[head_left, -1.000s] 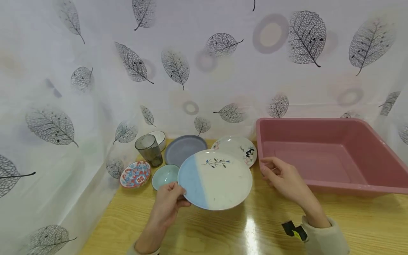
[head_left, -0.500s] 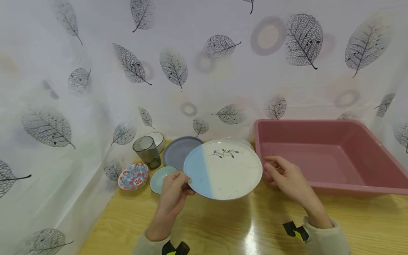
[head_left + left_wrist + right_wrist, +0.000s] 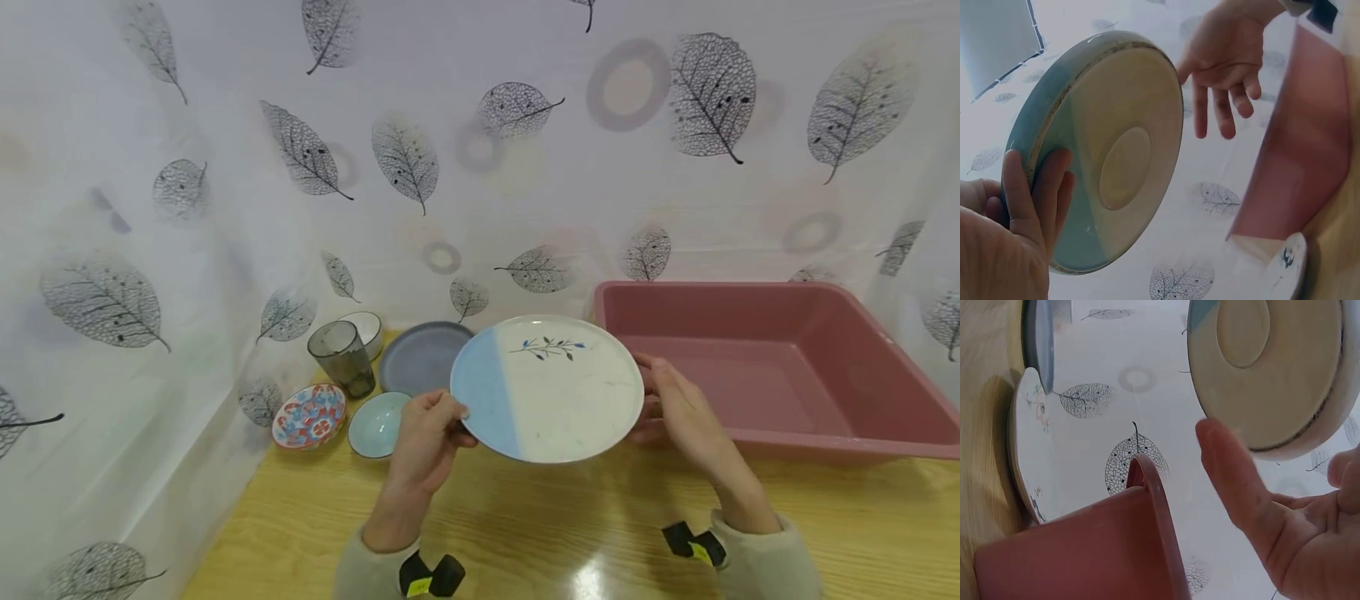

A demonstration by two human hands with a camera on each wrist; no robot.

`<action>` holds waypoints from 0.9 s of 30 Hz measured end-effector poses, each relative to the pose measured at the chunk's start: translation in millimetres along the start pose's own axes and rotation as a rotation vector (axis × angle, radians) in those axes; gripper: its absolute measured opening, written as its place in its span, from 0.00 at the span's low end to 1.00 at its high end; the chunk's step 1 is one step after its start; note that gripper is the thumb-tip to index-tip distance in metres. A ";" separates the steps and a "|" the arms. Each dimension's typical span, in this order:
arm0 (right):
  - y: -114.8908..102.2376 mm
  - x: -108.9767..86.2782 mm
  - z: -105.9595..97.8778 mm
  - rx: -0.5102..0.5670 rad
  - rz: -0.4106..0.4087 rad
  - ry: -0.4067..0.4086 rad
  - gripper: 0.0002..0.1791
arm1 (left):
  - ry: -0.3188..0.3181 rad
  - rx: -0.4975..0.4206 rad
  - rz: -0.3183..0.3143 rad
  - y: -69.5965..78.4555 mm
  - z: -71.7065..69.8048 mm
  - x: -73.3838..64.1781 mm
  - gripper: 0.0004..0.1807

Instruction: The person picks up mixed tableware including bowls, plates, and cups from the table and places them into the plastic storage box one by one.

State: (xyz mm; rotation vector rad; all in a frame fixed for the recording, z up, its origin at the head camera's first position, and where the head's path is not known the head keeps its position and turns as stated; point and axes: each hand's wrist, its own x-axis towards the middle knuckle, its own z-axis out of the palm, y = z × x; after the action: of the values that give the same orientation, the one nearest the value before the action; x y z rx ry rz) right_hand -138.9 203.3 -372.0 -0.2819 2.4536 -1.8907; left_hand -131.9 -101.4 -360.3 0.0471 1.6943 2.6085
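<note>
plate: between hands, above table | basin: right of plate | dish: behind-left | tumbler: left of dish

A pale, thin sheet hangs behind the tabletop and turns along the left side, forming a soft corner with loose folds and a long slanting crease low on the left. It is printed with dark skeleton leaves, some crisp and some faded, and with blurred grey rings around cream centres. The tabletop is yellowish wood with visible grain, and a bright patch of reflected light shines near its front. In the left wrist view, a dark edging borders the sheet, with a plain grey surface beyond.
</note>
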 end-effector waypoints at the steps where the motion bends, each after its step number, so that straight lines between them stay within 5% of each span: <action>1: 0.5 0.7 -0.5 0.033 0.012 -0.015 0.38 | -0.006 0.003 -0.002 -0.5 1.0 0.4 0.14; 5: 4.2 4.6 -4.7 0.195 0.012 -0.116 0.40 | -0.028 0.007 -0.009 -3.3 4.4 2.3 0.15; 12: 15.4 7.6 -13.5 0.502 -0.130 -0.333 0.37 | -0.104 0.015 -0.021 -8.0 13.0 6.6 0.16; 19: 18.8 5.1 -19.6 0.497 -0.085 -0.243 0.40 | -0.164 0.023 -0.050 -15.7 24.1 12.1 0.18; 27: 26.8 7.4 -28.8 0.588 -0.064 -0.242 0.38 | -0.186 0.057 -0.077 -30.0 31.4 19.5 0.17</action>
State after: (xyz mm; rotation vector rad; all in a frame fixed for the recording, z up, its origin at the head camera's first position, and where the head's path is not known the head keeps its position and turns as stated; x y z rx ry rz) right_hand -153.4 236.2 -389.5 -0.5236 1.6647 -2.3286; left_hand -149.7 -59.7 -374.8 0.2143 1.6707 2.4167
